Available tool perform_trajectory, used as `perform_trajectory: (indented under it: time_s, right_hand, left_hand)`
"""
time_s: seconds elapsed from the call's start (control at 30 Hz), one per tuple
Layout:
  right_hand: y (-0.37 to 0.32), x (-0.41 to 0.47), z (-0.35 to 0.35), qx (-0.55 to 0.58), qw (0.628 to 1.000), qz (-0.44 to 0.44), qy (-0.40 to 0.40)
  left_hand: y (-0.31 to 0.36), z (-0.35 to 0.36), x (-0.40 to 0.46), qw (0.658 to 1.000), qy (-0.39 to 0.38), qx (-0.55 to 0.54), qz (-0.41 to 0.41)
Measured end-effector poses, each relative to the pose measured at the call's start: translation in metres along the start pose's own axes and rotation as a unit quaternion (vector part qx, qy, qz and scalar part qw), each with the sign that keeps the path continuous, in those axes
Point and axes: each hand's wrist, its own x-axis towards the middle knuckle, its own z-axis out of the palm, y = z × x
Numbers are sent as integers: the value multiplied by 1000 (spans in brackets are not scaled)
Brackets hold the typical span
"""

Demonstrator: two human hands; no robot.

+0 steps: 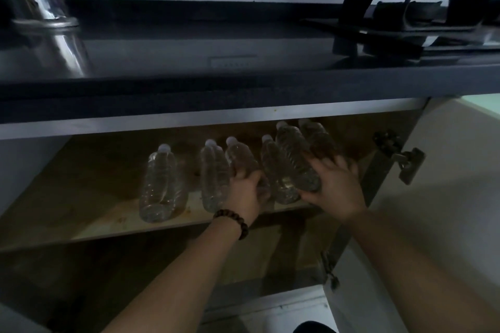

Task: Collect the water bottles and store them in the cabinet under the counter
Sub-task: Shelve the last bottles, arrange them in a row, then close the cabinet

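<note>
Several clear water bottles with white caps stand on the wooden cabinet shelf under the counter. One bottle stands apart at the left and another is right of it. My left hand, with a bead bracelet on the wrist, grips the lower part of a bottle. My right hand holds a ribbed bottle, tilted over a standing bottle. A further bottle stands behind at the right.
The dark counter overhangs the cabinet. A gas hob sits on it at the right and a shiny steel vessel at the left. The open cabinet door with hinge is at the right. A lower compartment lies dark below.
</note>
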Motion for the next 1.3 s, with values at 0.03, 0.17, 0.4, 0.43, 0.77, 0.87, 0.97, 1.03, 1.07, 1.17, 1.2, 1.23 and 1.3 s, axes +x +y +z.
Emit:
perform_trajectory:
  time_s: [0.03,0.17,0.4,0.43,0.77,0.87,0.97,1.03,1.07,1.17,1.2,1.23,1.3]
  right_hand:
    - [0,0,1,-1,1000,0,0]
    - [0,1,1,-6,1000,1,2]
    - [5,8,1,-4,1000,17,-7]
    - [5,8,2,-4,1000,20,-8]
    - [0,6,-1,-13,1000,14,-9]
    - [1,7,0,-9,1000,14,-13]
    - [0,7,-1,-10,1000,18,-18]
    - [-1,8,-1,-12,1000,19,-21]
    - [-1,8,-2,-11,1000,20,-22]
    - [-4,7,-2,-9,1000,22,-18]
    - [-4,6,-2,-8,1000,23,-17]
    - [-4,6,-2,-8,1000,21,-17]
    - [-2,6,-2,-6,1000,21,-21]
  left_hand:
    - [0,2,1,999,-5,-24,-20]
    - [-4,6,7,998,-5,-51,-44]
    - [6,13,2,994,-8,-102,-35]
    - [5,13,1,994,-14,-100,-39]
    - [-26,-62,-25,997,12,-58,41]
    - [-76,-99,-43,987,79,120,-78]
    - [-112,-117,-54,966,-47,124,-223]
    - [-116,-116,-57,970,-33,50,-236]
    - [-115,-114,-58,972,-8,30,-233]
    - [-100,-106,-60,963,87,-59,-249]
    - [-92,-102,-60,958,115,-90,-246]
    - [-81,-98,-60,956,137,-114,-231]
    - [-55,-87,-57,962,155,-143,-174]
